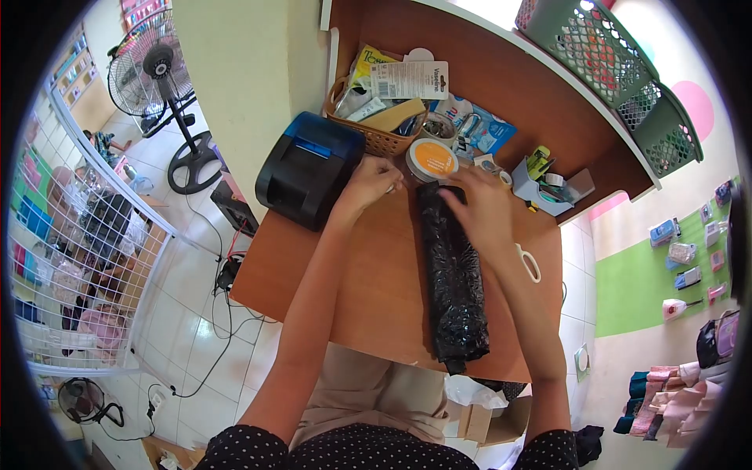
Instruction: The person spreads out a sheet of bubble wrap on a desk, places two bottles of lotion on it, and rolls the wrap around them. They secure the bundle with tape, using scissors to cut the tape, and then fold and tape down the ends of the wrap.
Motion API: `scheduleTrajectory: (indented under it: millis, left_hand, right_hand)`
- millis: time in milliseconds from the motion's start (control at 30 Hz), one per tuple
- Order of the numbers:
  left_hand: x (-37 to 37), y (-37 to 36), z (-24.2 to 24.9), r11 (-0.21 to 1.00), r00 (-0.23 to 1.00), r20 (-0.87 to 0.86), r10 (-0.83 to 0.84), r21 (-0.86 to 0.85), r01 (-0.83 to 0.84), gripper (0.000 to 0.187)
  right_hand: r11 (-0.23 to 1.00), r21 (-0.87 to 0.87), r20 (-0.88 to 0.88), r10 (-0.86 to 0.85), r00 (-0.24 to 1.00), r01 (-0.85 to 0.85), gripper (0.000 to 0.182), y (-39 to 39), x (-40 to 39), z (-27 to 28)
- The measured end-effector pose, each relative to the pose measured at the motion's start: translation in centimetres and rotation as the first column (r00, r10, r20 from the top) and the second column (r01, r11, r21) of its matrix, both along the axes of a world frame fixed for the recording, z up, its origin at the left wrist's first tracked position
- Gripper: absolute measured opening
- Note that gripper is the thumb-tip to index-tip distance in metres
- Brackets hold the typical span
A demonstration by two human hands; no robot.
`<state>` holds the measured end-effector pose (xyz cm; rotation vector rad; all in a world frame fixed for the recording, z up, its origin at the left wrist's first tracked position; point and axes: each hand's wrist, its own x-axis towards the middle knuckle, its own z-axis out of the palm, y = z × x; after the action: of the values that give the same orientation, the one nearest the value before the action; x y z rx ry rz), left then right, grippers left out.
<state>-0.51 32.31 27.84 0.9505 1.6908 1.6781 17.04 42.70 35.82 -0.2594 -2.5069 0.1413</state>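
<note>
A long parcel wrapped in black plastic (pixel 454 274) lies lengthwise on the brown desk (pixel 376 290). My left hand (pixel 373 182) is beside the dark blue and black box-shaped machine (pixel 309 172), its fingers curled together, with a small pale bit showing at the fingertips; I cannot tell what it is. Over the far right end of the parcel, my right hand (pixel 482 207) has its thumb apart from its stretched fingers. Those fingertips come close to a round tub with an orange and white lid (pixel 433 159). White scissor handles (pixel 528 263) stick out beside my right forearm.
A wicker basket (pixel 380 139) of packets stands at the back, near a blue and white pack (pixel 489 131). To the right is a pale holder (pixel 544 188) with a yellow-green cutter. Green plastic baskets (pixel 603 63) sit on the shelf above. Cables (pixel 227 313) trail over the floor.
</note>
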Motion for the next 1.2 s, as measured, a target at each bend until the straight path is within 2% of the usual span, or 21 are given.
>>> scheduleTrajectory:
  millis: [100,167,233,267,333,467,567,600,633,667,733,767,800,867,933,1000,1067,1133,1200]
  left_hand:
    - [0.1,-0.2,0.1,1.0,1.0,-0.007,0.023,-0.015,-0.023,0.014]
    - [0.3,-0.1,0.0,0.999,0.999,-0.01,0.043,-0.02,-0.044,0.015]
    - [0.8,-0.2,0.7,0.975,0.974,-0.168,0.15,-0.139,-0.174,0.016]
    - [1.2,-0.2,1.0,0.975,0.975,-0.164,0.152,-0.139,-0.175,0.016]
    - [2.3,-0.7,2.1,0.921,0.87,-0.413,0.269,-0.155,-0.358,0.018]
    - [2.7,-0.6,1.6,0.902,0.852,-0.444,0.279,-0.183,-0.391,0.018]
    - [2.3,-0.4,1.6,0.914,0.87,-0.429,0.243,-0.201,-0.354,0.019]
    - [1.9,-0.3,1.5,0.942,0.927,-0.324,0.19,-0.204,-0.265,0.019]
    - [1.6,-0.3,1.3,0.965,0.967,-0.218,0.131,-0.196,-0.175,0.019]
    - [1.4,-0.3,1.1,0.965,0.967,-0.22,0.131,-0.195,-0.175,0.019]
    - [1.1,-0.3,1.0,1.0,0.999,0.036,0.014,0.013,-0.014,0.018]
    - [0.9,-0.3,0.9,1.0,0.999,0.038,0.014,0.013,-0.014,0.018]
    - [0.9,-0.5,1.4,0.999,0.996,0.082,-0.036,0.03,0.033,0.018]
    - [1.4,-0.7,2.5,0.995,0.988,0.125,-0.095,0.048,0.089,0.018]
    - [2.0,-0.9,3.6,0.995,0.979,0.187,-0.081,0.068,0.069,0.019]
    - [2.3,-0.8,4.3,0.993,0.983,0.154,-0.095,0.078,0.083,0.019]
    - [3.0,-0.5,4.5,0.991,0.983,0.137,-0.123,0.072,0.114,0.018]
    - [4.2,0.0,4.6,0.942,0.968,0.151,-0.201,0.3,0.15,0.013]
    - [5.5,-0.1,4.8,0.928,0.957,0.157,-0.242,0.325,0.182,0.012]
  right_hand:
    - [0.997,0.076,0.051,0.017,0.999,-0.02,0.025,-0.8,-4.2,-1.1]
    - [0.989,0.126,0.11,-0.089,0.99,0.075,0.023,-0.8,-5.5,-1.9]
    - [0.986,0.149,0.102,-0.096,0.99,0.08,0.019,-0.5,-5.7,-2.4]
    - [0.982,0.17,0.096,-0.104,0.99,0.086,0.017,-0.3,-5.8,-2.6]
    - [0.981,0.175,0.085,-0.098,0.992,0.082,0.014,-0.1,-5.9,-2.8]
    - [0.976,0.207,0.01,-0.071,0.997,0.068,0.011,-0.3,-5.9,-2.8]
    - [0.963,0.249,0.052,-0.123,0.991,0.107,0.011,-0.3,-6.2,-3.0]
    - [0.963,0.249,0.052,-0.122,0.991,0.106,0.011,-0.3,-6.1,-2.9]
    - [0.993,0.085,-0.016,-0.078,0.997,0.079,0.014,-0.1,-5.9,-2.8]
    - [0.996,-0.077,-0.092,-0.044,0.995,0.037,0.016,0.1,-5.7,-2.5]
    - [0.996,-0.087,-0.132,-0.029,0.991,0.018,0.019,-0.4,-4.8,-1.8]
    - [0.995,-0.1,-0.167,-0.021,0.986,0.004,0.022,-0.7,-4.2,-1.4]
    - [0.995,-0.101,-0.162,-0.025,0.986,0.008,0.022,-1.3,-3.7,-0.8]
    - [0.883,-0.464,0.03,-0.068,0.997,0.074,0.025,-2.3,-3.0,0.2]
    - [0.845,-0.533,0.034,-0.038,0.999,0.05,0.024,-1.7,-2.7,-0.2]
    - [0.8,-0.6,0.037,-0.007,0.999,0.027,0.023,-1.2,-2.7,-0.2]
    - [0.721,-0.692,-0.077,-0.04,0.996,-0.024,0.021,-1.0,-2.1,-0.5]
    - [0.715,-0.698,-0.037,-0.096,0.995,0.043,0.019,-1.3,-1.0,0.3]
    - [0.731,-0.68,-0.026,-0.109,0.994,0.063,0.017,-1.3,0.1,0.7]
